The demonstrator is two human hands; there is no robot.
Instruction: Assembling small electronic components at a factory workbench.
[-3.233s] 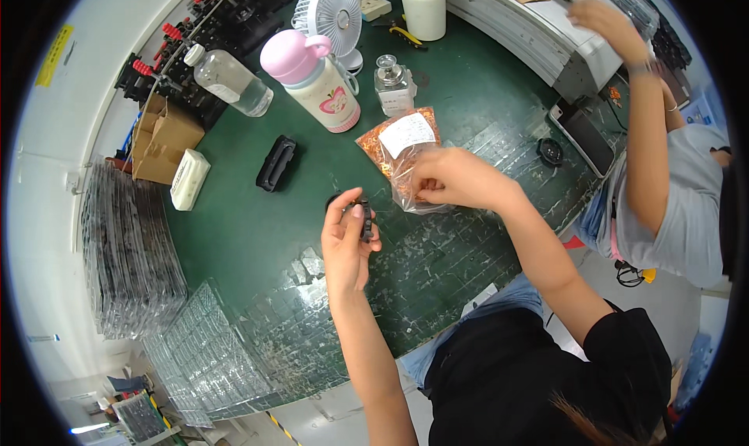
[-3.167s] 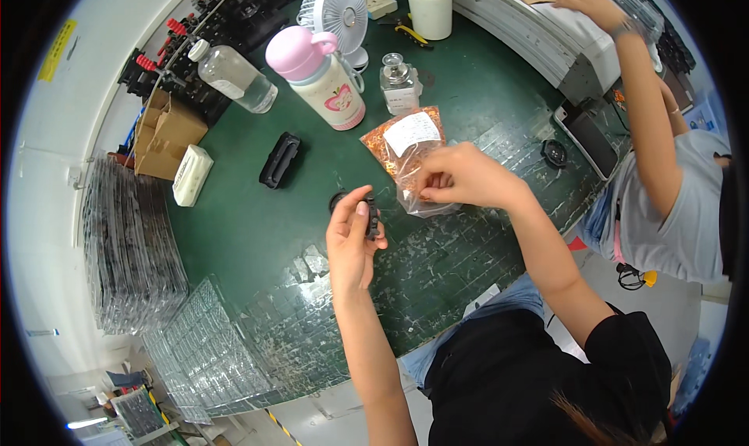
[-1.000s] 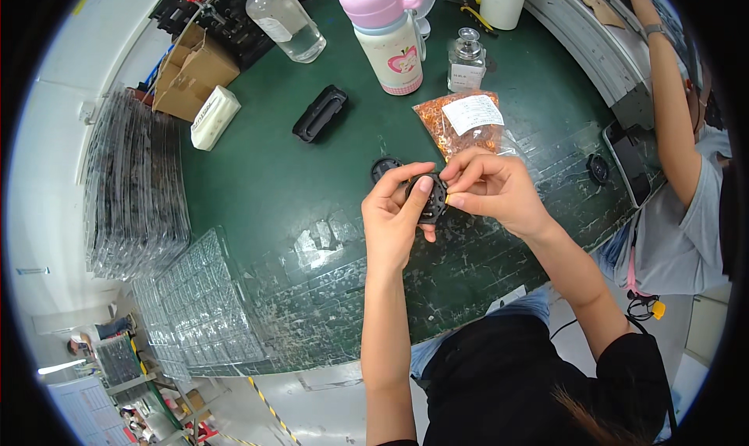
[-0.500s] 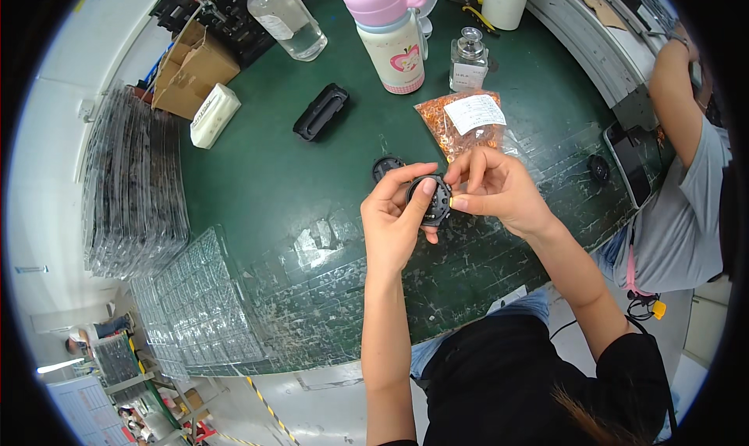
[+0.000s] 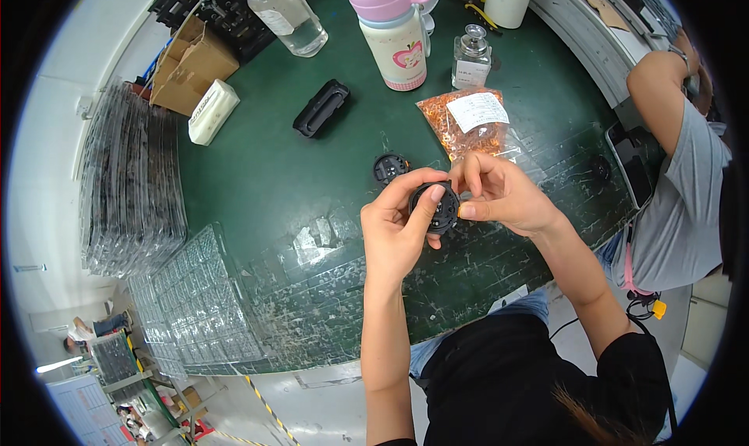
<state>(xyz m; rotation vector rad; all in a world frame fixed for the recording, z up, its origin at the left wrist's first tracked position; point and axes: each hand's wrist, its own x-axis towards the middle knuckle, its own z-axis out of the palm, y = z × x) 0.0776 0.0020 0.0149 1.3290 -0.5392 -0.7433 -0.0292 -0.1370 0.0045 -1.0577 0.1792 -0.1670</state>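
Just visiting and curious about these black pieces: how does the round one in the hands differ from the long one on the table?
Shape: the round black part is disc-like; the long black part is oblong, with a hollow along it.
Place: the round black part is held in the left hand; the long black part lies on the green table, untouched.
Both are black.

I see open green tabletop [image 5: 265,188] left of the left hand [image 5: 396,229], between the black case [image 5: 321,109] at upper left of centre and the clear tray [image 5: 204,298] at lower left. Above it and the right hand [image 5: 505,200], my way is tight: 1 round black part [image 5: 389,167] and the orange-filled bag [image 5: 468,140] lie close, and 2 uprights, the pink-lidded bottle [image 5: 394,44] and glass bottle [image 5: 472,62], stand at top centre.
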